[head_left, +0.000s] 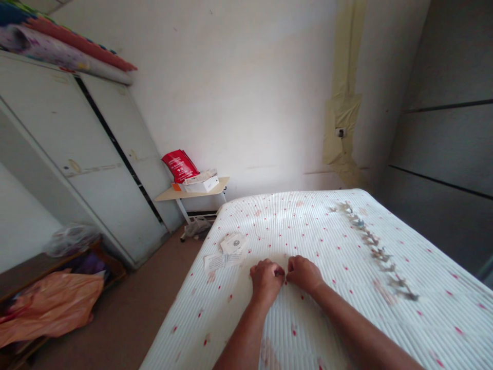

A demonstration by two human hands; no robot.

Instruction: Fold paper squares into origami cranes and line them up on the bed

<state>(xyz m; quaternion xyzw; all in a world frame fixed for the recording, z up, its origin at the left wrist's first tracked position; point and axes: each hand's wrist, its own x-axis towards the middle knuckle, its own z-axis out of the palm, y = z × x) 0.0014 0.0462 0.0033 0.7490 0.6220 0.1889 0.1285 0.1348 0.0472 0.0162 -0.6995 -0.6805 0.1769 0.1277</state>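
My left hand (266, 277) and my right hand (304, 273) are close together over the middle of the bed (292, 318), which has a white ribbed cover with small red marks. Both hands have their fingers curled into a pinch, tips nearly meeting. Whatever they hold, if anything, is too small or hidden to make out. Beyond my left hand lie printed paper slips (221, 261) and a pale card with a round dark mark (234, 242). To the right of my right hand, a row of small grey-brown pieces (372, 237) runs lengthwise along the bed; they look blurred.
Past the bed's far left corner stands a small table (210, 189) bearing a red bag (180, 165) and a white box (208, 184). Grey cabinets (103, 149) line the left wall. An orange plastic bag (57, 303) lies at lower left. A dark cabinet (450, 139) rises at right.
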